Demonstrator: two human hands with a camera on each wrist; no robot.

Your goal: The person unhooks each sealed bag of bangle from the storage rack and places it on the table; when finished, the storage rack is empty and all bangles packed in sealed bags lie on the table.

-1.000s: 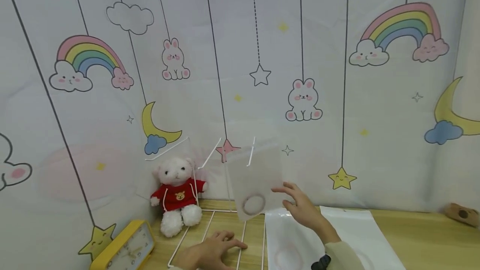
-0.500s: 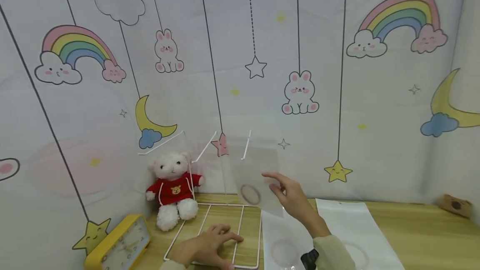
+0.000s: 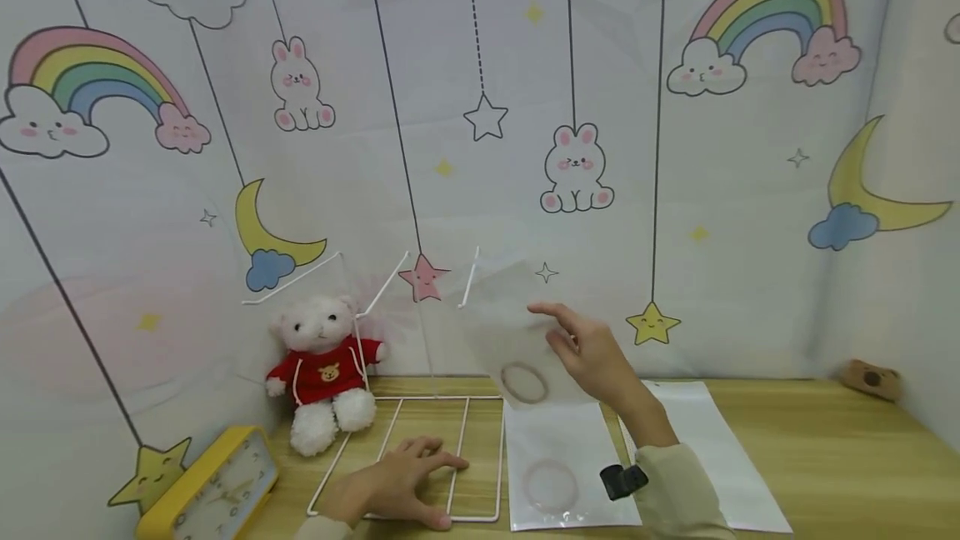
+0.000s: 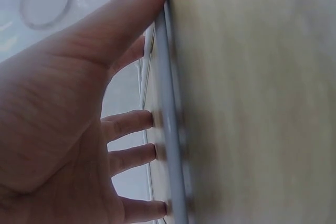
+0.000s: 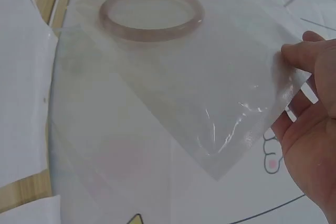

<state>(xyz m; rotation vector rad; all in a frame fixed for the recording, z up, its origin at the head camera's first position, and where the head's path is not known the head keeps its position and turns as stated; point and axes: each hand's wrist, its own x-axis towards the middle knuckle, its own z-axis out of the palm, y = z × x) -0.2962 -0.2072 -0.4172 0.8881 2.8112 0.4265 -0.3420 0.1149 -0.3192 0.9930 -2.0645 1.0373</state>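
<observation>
My right hand (image 3: 596,361) pinches the edge of a clear plastic bag (image 3: 517,327) between thumb and fingers. A pale pinkish bangle (image 5: 152,35) lies inside the bag, at the end away from my fingers. The bag's upper left part overlaps the rightmost prong of a white wire rack (image 3: 501,457); whether they touch, I cannot tell. My left hand (image 3: 408,477) rests on the rack's flat base with its fingers spread. In the left wrist view its thumb lies along the outer wire and the fingertips reach down to the wood.
Another bagged bangle (image 3: 551,486) lies on the table right of the rack, with a white sheet (image 3: 712,448) beyond it. A white teddy bear (image 3: 324,365) in red sits behind the rack. A yellow clock (image 3: 213,486) stands at left, a small wooden piece (image 3: 872,379) far right.
My right hand and the bag's lower end have moved right relative to the rack, and the bag has tilted. My left hand stays on the base. The head view has shifted.
</observation>
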